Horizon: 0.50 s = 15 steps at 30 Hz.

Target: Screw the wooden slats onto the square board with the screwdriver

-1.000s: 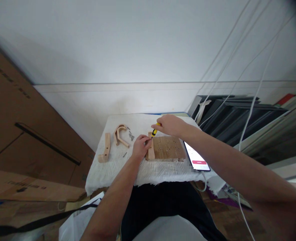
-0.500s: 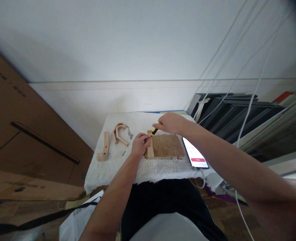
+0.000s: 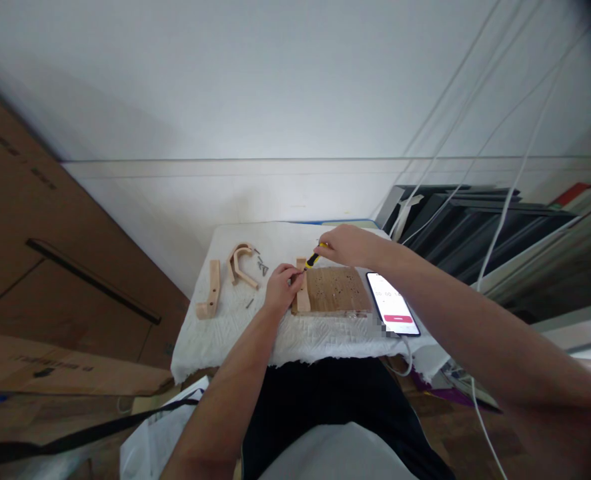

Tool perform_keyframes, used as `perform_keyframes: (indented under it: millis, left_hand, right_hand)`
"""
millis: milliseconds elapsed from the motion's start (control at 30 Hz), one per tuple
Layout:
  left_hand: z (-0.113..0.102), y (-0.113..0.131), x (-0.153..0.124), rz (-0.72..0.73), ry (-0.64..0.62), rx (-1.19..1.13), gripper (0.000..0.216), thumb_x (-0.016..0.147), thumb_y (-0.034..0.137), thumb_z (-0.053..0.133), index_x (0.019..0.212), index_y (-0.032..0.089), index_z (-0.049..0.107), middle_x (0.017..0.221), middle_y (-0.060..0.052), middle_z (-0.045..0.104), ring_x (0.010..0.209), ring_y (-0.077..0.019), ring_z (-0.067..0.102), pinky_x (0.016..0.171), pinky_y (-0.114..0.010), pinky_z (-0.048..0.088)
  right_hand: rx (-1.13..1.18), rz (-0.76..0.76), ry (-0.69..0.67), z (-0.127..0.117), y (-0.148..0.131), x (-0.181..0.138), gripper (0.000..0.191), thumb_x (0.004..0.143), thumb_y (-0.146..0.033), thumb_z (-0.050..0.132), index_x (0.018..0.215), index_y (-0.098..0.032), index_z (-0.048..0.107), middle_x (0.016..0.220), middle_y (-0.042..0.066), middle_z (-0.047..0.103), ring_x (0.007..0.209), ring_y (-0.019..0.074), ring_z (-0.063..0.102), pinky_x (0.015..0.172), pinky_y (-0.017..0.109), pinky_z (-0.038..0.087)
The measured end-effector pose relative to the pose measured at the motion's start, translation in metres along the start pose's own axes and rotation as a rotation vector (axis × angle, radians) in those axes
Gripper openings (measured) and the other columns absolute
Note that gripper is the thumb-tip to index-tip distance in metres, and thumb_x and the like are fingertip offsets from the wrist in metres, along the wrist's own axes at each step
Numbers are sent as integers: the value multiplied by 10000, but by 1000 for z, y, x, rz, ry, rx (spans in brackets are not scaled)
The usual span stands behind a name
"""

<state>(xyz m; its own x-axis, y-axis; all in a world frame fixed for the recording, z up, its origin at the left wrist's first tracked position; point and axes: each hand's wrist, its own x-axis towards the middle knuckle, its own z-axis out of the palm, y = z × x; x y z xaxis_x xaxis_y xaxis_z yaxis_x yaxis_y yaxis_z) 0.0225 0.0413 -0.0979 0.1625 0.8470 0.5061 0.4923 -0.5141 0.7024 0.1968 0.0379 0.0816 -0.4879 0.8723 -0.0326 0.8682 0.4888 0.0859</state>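
Left hand point(image 3: 279, 289): was bare from wrist to fingertips, with slim fingers and a broad, smooth back.
Right hand point(image 3: 343, 245): was bare too, rounded across the back and tapering into the fingers.
Left forearm point(image 3: 238, 370): ran bare and smooth, widening steadily from a narrow wrist toward the elbow.
Right arm point(image 3: 455, 313): showed bare as well, narrow at the wrist and much fuller beyond the elbow.
Top point(image 3: 350, 453): was plain light grey, with a soft, rounded outline at the front.
Legwear point(image 3: 335, 393): was dark, close to black, covering both thighs in one unpatterned tone.
Side trim point(image 3: 242, 457): seemed a thin pale line along the outer edge, too faint to call piping or a seam.
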Motion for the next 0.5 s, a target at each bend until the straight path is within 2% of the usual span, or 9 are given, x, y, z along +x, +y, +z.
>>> perform_keyframes:
  millis: [67,133,267,400,500]
  left_hand:
    - [0,1,0,6,6,-1,112,810,172,612,881,195,696,952,-41,628,882,-140,618,816,-278,516]
    - [0,1,0,3,9,-6,106,818,177,607,872,191,697,946,-44,631,888,-143,619,821,-278,515]
    - [0,2,0,-15,4,-15,104,826,190,604,865,192,700,940,-47,633,879,-141,622,805,-273,520]
    - [0,2,-1,-11,6,-7,124,834,198,591,886,185,702,961,-54,634,888,-144,620,821,-275,519]
    - [-1,2,-2,-5,-25,11,167,851,195,560,941,185,700,972,-53,635,906,-146,619,838,-273,514]
  right_hand:
    - [-50,77,-9,-1,-3,2,564,920,-529,339,789,-138,723,750,157,706,741,249,651,627,334,409]
    - [-54,106,14,-2,-7,4,579,920,-551,331,801,-144,725,760,156,709,754,250,652,639,335,415]
    - [56,-9,81,2,-6,2,418,950,-415,349,995,-187,696,907,105,727,854,215,651,718,309,423]
    - [117,-92,72,5,5,-2,381,938,-315,356,1129,-169,652,1048,118,706,945,215,632,772,303,417]
    - [123,-95,44,4,9,-3,378,935,-305,350,1068,-168,676,991,115,717,872,206,637,727,299,407]
